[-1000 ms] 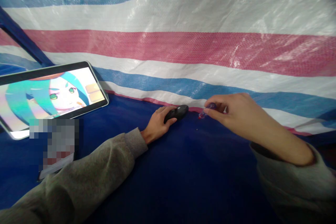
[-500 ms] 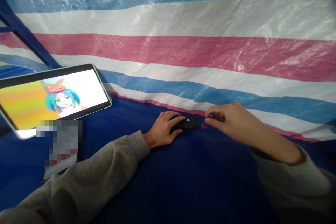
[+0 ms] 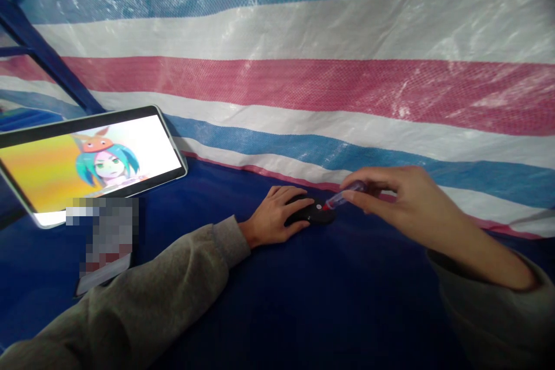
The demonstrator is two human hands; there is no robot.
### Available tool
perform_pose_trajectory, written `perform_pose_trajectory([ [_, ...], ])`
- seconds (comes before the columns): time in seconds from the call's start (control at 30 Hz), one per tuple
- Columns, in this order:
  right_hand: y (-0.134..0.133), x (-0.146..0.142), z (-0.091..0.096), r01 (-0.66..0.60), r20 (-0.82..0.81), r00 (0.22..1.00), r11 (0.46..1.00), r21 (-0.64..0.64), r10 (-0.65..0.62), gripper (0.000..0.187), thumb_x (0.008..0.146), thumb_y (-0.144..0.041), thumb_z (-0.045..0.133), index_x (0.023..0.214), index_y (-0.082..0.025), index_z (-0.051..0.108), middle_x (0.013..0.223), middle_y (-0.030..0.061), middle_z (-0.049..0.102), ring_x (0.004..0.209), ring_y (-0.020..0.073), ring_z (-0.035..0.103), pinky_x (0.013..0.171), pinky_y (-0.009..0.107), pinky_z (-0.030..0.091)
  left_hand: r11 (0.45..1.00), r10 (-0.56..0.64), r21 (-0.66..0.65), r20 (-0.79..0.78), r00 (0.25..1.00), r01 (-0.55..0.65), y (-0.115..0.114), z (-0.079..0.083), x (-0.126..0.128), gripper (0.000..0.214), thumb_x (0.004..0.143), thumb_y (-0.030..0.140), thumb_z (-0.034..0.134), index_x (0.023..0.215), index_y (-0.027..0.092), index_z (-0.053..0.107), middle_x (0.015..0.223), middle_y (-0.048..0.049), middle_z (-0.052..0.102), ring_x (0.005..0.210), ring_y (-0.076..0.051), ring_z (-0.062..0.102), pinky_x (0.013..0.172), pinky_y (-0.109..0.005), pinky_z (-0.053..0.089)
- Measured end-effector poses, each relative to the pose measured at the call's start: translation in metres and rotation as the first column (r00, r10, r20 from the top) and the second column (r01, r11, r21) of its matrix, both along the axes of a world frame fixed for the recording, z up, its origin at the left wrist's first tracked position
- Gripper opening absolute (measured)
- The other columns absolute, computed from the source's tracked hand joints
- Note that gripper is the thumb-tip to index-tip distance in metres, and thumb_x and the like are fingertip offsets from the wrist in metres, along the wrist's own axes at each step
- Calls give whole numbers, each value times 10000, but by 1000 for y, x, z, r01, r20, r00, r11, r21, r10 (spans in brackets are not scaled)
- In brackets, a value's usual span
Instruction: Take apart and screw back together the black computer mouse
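A black computer mouse [image 3: 323,217] lies on the blue surface, a small pale round spot showing on its upper face. My left hand [image 3: 277,214] grips it from the left, fingers over the far side and thumb along the near side. Between the thumb and fingers of my right hand [image 3: 390,191] is a small screwdriver [image 3: 340,199] with a clear, purplish handle and a red part near its lower end. It slants down to the left, its low end at the mouse near the pale spot. Whether the tip touches the mouse I cannot tell.
A tablet [image 3: 95,165] with a lit cartoon picture leans at the left. In front of it lies a partly blurred-out flat object [image 3: 108,248], near my left sleeve. Striped plastic sheeting [image 3: 281,81] rises behind the blue surface [image 3: 303,295]. A blue bar [image 3: 52,60] stands at far left.
My right hand has tilted the screwdriver from near upright to a flatter slant, its low end now over the mouse. The mouse and my left hand have shifted slightly right and down in view.
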State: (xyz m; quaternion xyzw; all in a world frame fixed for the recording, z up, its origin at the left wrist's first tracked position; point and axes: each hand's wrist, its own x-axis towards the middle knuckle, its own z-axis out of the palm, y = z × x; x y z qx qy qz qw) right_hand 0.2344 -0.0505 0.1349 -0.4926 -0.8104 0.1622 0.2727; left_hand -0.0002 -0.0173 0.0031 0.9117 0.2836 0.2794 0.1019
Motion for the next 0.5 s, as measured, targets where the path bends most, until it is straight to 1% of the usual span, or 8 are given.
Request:
perform_pose_trajectory([
  [0.1,0,-2,-2,2,-19,1000,1000,25,-1,267,828,-472,608,822,-238,735,678,4,701,545,150,607,521,275,466,998,-36,43,32,999,35,0,1,0,416,938,468,539,1269,219,573,1341,-101,563,1277,-249,483,1053,-414,363],
  [0.2,-1,-6,-3,6,-25,1000,999,32,-5,262,829,-464,611,814,-231,731,685,5,702,552,148,609,531,275,470,996,-67,64,62,996,63,0,2,-1,347,955,448,519,1178,205,626,1256,-89,625,1234,-231,521,1032,-392,379],
  [0.37,-2,-9,-4,4,-30,1000,1000,11,-4,227,838,-419,616,855,-225,732,699,3,707,551,144,619,556,276,481,999,-37,40,112,993,33,0,4,-3,261,973,392,505,1027,203,677,1129,-66,677,1135,-206,577,981,-362,403],
  [0.5,-2,-8,-5,19,-46,999,999,32,-17,211,836,-408,620,838,-227,729,739,10,721,583,153,629,561,275,483,999,-18,54,179,984,9,2,2,-3,243,957,388,539,943,194,685,1022,-46,693,1044,-181,601,932,-335,410],
])
